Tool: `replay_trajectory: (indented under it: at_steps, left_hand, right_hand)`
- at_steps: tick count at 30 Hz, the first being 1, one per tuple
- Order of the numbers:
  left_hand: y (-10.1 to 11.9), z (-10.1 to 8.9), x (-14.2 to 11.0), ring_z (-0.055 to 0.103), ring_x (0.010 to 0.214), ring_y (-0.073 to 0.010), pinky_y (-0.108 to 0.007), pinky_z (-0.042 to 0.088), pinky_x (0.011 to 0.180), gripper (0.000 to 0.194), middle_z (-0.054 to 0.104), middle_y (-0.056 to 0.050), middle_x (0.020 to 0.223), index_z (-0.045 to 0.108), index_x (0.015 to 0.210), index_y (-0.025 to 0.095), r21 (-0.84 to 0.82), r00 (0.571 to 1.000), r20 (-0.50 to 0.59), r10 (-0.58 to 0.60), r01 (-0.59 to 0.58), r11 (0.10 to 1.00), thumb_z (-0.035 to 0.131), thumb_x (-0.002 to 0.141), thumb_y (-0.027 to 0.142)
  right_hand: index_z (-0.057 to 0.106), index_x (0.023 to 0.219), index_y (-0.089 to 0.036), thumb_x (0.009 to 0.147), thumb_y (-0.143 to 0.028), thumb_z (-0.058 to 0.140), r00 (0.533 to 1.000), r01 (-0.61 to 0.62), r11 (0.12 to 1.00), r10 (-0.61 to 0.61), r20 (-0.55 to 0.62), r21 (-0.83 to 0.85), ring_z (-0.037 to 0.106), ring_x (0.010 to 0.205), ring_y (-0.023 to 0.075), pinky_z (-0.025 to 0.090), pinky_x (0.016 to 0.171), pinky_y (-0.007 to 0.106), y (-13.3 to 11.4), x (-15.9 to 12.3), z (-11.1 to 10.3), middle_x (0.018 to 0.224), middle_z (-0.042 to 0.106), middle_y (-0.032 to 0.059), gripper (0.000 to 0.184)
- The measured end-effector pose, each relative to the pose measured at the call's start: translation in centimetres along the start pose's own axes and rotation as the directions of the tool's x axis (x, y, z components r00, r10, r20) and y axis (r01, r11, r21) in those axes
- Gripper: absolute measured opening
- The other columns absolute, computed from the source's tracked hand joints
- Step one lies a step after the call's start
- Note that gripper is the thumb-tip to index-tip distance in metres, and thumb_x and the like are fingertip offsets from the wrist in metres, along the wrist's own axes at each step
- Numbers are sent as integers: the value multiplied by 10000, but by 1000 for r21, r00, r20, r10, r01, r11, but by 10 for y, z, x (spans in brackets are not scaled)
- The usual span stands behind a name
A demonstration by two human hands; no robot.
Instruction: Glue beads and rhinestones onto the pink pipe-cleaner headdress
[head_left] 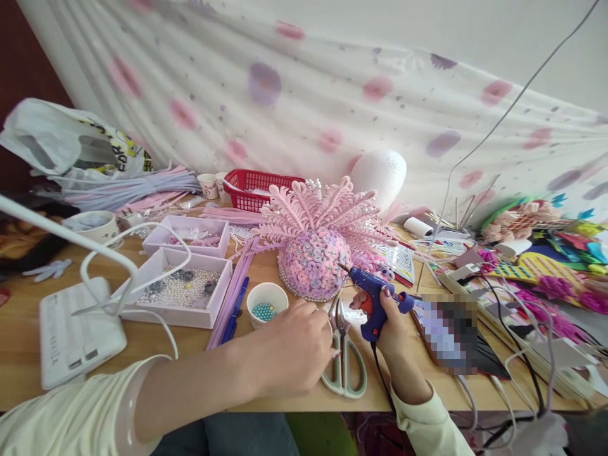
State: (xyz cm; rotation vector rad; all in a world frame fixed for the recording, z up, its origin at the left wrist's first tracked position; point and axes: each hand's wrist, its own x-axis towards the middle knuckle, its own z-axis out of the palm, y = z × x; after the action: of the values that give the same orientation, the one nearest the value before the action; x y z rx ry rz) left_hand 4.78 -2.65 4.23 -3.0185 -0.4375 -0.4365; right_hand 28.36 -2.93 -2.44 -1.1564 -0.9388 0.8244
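Observation:
In the head view, my right hand [396, 329] is wrapped round a blue hot glue gun [373, 294], its nozzle pointing left at the pink headpiece. This headpiece [313, 263] is a dome covered in small pink and lilac flowers and beads, with feathery pink plumes [316, 209] fanning out on top. My left hand [292, 345] is closed in front of the dome, fingers pinched around a thin stick-like tool [335, 301], mostly hidden. Scissors with pale handles [344, 370] lie beneath and between my hands. A white cup of turquoise beads [266, 304] stands behind my left wrist.
Left are a lilac tray of pearl beads [173, 316], a blue pen [235, 310] and a white device [80, 332] with a looping cable. A red basket [247, 190] and white foam head [380, 174] stand behind. Right lie a phone [484, 354] and tangled cables.

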Motion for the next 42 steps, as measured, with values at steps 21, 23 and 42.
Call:
replay_trajectory:
  at_steps: [21, 23, 42]
  left_hand:
    - [-127, 15, 3, 691, 804, -162, -293, 516, 754, 110, 754, -30, 872, 809, 851, 202, -316, 897, -370, -241, 122, 941, 736, 896, 133]
    - [-128, 17, 6, 664, 789, -158, -298, 493, 746, 101, 729, -24, 855, 813, 845, 206, -288, 892, -385, -237, 128, 949, 758, 882, 130]
    - [-136, 19, 17, 652, 841, -181, -361, 437, 841, 89, 719, 1, 849, 776, 799, 215, -321, 911, -280, -305, 210, 923, 808, 829, 136]
  right_hand:
    - [661, 621, -209, 717, -742, 768, 998, 18, 1000, -17, -62, 11, 442, 402, 116, 353, 333, 245, -20, -5, 8, 574, 602, 20, 552]
    - [667, 628, -213, 700, -743, 782, 996, 35, 999, -35, -85, -1, 520, 468, 145, 438, 404, 260, -19, -5, 7, 607, 630, 33, 548]
    - [701, 676, -213, 760, -734, 743, 1000, 18, 1000, -18, -3, -21, 598, 529, 193, 332, 329, 251, -21, -9, 5, 623, 639, 59, 529]
